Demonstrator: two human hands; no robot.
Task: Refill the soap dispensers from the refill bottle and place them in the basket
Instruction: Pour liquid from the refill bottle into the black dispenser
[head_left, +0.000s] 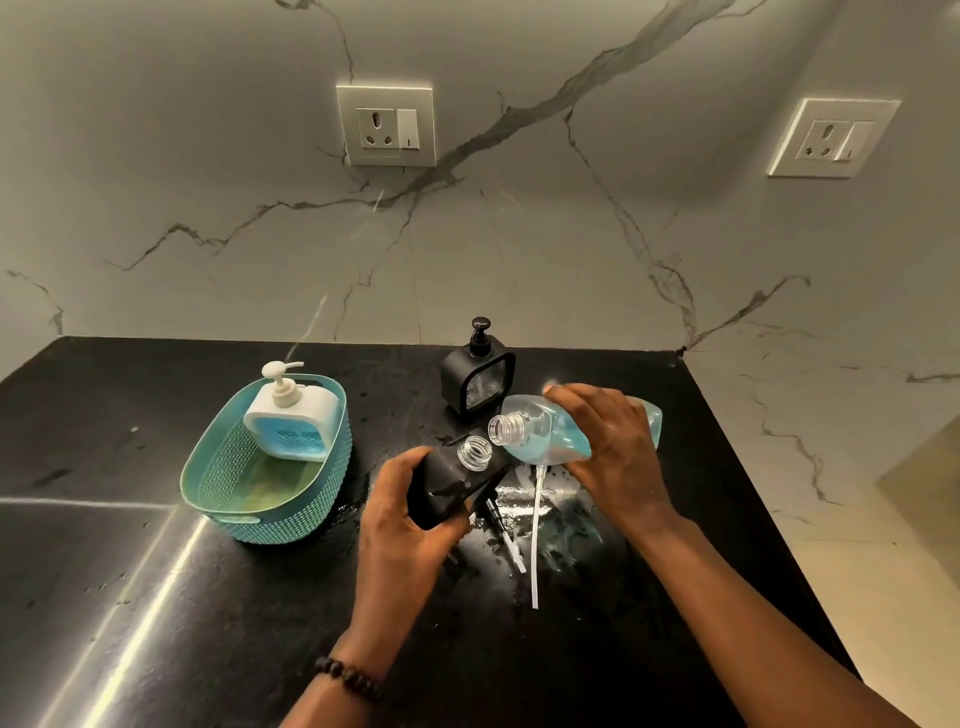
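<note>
Seen from a head-worn camera looking down at a black stone counter set against a veined marble wall. The person's left hand has its fingers and thumb curled around a black soap dispenser, holding it tilted so that its clear threaded neck, with no pump on it, points up and to the right. The right hand grasps a clear refill bottle holding blue liquid, tipped on its side with its uncapped mouth just beside and slightly above the dispenser's neck; the two openings are close but not touching. On the wet counter below the hands lie a white pump tube and a black pump piece. Behind them a second black dispenser stands upright with its pump on. To the left sits a teal woven basket, and inside it a white dispenser filled with blue soap leans against the far wall. A dark beaded bracelet circles the left wrist. Two wall sockets are mounted above.
</note>
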